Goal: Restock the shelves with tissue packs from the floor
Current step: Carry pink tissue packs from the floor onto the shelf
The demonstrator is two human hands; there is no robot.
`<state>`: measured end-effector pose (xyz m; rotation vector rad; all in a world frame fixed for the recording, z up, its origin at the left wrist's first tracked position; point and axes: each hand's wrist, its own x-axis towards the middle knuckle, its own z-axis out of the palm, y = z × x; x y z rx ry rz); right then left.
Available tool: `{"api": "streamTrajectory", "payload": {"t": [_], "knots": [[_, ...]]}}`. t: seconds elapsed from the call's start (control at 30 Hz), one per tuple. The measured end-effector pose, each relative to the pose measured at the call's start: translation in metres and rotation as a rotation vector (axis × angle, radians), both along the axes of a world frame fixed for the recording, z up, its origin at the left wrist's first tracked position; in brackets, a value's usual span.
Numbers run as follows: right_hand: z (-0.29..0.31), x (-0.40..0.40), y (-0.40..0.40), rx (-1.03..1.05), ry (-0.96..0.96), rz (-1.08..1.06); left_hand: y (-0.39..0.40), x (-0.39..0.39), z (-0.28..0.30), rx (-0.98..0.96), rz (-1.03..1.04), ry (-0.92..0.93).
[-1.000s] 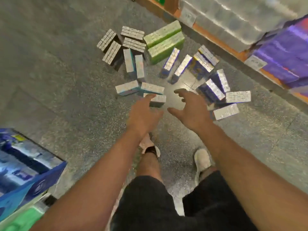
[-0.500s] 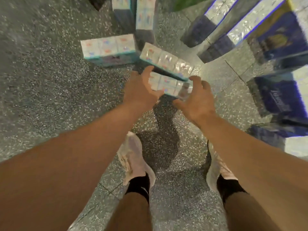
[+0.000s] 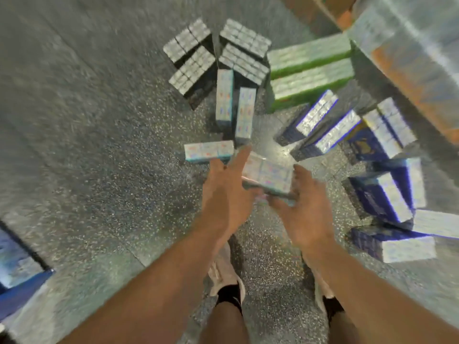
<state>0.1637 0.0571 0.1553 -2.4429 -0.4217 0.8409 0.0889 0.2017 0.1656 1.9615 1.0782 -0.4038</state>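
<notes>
Both hands clamping one light-blue tissue pack between them, left hand gripping its near-left end with fingers curling, right hand cupping its right end, pack now lifting off the speckled floor, another pack lying just beyond the left hand.

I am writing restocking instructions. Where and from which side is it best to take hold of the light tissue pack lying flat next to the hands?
Probably by its two short ends. The tissue pack lies flat with its long side across the view, and both ends look free. Bring the left hand to one end and the right hand to the other, from above.
</notes>
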Motion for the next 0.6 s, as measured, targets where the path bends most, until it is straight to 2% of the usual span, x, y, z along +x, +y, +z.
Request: {"api": "streamTrajectory", "payload": {"t": [0.1, 0.3, 0.47, 0.6], "knots": [[0.109, 0.039, 0.036, 0.064, -0.123, 0.107, 0.029, 0.015, 0.113, 0.110, -0.010, 0.002], [0.347, 0.092, 0.099, 0.323, -0.219, 0.375, 0.070, 0.000, 0.342, 0.368, 0.153, -0.216], [0.531, 0.074, 0.113, 0.550, -0.279, 0.670, 0.038, -0.058, 0.520, 0.604, 0.381, -0.328], [0.639, 0.019, 0.111, 0.765, -0.348, 0.937, -0.010, -0.132, 0.626, 0.730, 0.606, -0.387]]}}
